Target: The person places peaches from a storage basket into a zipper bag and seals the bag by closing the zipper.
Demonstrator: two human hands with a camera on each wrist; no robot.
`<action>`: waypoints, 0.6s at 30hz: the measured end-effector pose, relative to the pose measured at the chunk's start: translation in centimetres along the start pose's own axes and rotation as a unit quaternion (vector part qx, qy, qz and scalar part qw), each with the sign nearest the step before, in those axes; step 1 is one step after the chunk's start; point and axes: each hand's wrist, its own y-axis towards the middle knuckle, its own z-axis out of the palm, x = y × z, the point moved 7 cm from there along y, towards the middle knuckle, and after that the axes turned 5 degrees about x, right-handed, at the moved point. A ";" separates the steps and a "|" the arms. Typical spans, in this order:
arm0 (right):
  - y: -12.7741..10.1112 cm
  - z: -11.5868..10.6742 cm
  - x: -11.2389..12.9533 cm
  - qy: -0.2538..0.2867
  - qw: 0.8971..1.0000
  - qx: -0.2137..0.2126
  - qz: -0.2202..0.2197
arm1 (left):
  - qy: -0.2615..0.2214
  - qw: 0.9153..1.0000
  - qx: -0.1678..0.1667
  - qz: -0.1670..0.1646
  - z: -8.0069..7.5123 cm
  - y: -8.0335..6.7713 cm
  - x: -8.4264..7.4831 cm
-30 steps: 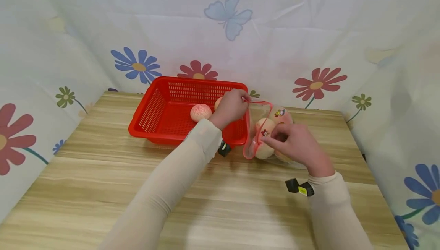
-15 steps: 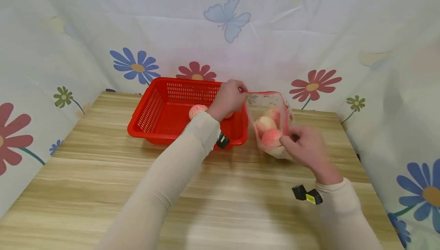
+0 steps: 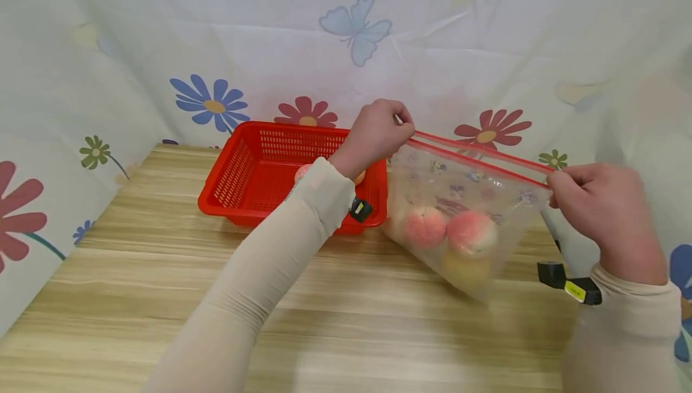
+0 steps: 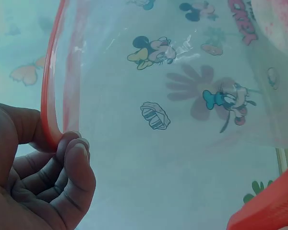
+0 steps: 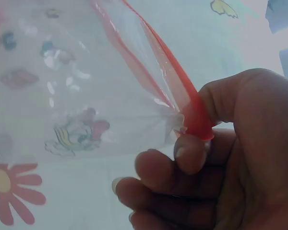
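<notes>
Head view: clear cartoon-print zip bag (image 3: 465,201), red-sealed, peaches inside, corners pinched between both hands' fingers (image 3: 402,124).

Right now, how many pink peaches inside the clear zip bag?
3: two pink peaches sit side by side in the clear printed zip bag, a paler peach lies below them. More may be hidden.

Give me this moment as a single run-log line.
left hand: pinches bag corner | right hand: pinches opposite corner | zip bag: held taut, peaches inside | red basket: behind
</notes>
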 end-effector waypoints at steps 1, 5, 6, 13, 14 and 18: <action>0.0 -0.3 0.0 -0.011 1.000 -0.008 0.000 | -0.007 1.000 0.004 -0.001 0.1 0.0 -0.2; 0.3 -0.8 -0.3 -0.033 0.999 -0.017 0.002 | -0.025 0.999 0.022 0.004 0.6 0.6 -0.6; 0.6 -0.7 -0.4 -0.031 0.999 -0.016 0.008 | -0.032 0.999 0.028 0.007 0.8 0.9 -0.6; 2.1 -1.0 -0.7 -0.029 0.994 -0.101 0.003 | -0.105 0.992 0.062 0.026 2.6 4.7 -0.1; 2.0 -0.9 -0.3 -0.032 0.992 -0.118 -0.007 | -0.114 0.991 0.059 0.030 2.8 5.3 0.1; 0.8 2.3 2.8 -0.055 0.990 -0.098 -0.081 | -0.148 0.988 0.045 0.020 3.9 7.2 1.8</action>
